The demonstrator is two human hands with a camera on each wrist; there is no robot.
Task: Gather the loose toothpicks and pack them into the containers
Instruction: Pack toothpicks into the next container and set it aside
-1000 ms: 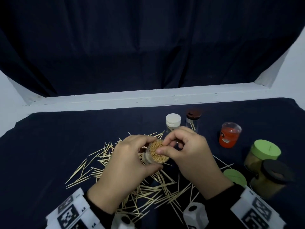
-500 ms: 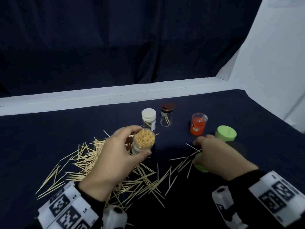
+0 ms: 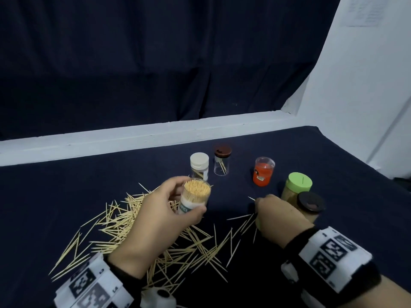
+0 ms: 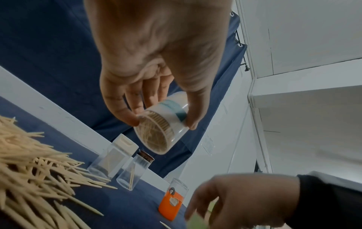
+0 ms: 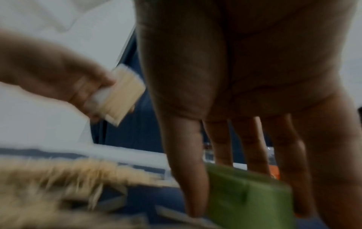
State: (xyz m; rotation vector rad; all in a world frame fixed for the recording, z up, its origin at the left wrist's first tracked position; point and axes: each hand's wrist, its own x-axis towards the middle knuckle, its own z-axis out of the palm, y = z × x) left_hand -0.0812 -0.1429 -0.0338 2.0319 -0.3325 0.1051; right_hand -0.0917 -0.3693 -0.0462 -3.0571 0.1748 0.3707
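My left hand [image 3: 189, 197] grips a clear, lidless container [image 3: 196, 192] packed full of toothpicks and holds it a little above the table; it also shows in the left wrist view [image 4: 162, 130]. Loose toothpicks [image 3: 133, 225] lie scattered on the dark cloth below and to the left. My right hand [image 3: 259, 210] is down on the table to the right. In the right wrist view its thumb [image 5: 188, 170] and fingers pinch a green lid [image 5: 248, 196] from both sides. From the head view only a sliver of that lid [image 3: 258, 223] shows under the hand.
Behind stand a white-capped container [image 3: 199, 165], a brown-lidded jar [image 3: 222, 162] and an open orange container [image 3: 263, 172]. Right of my right hand stand a green-lidded jar [image 3: 298, 185] and a black-lidded jar [image 3: 310, 205]. A white ledge [image 3: 155, 134] bounds the table's far edge.
My right hand left the mouth of the full container, moved right and came down on the green lid. The left hand kept the container and turned it more upright.
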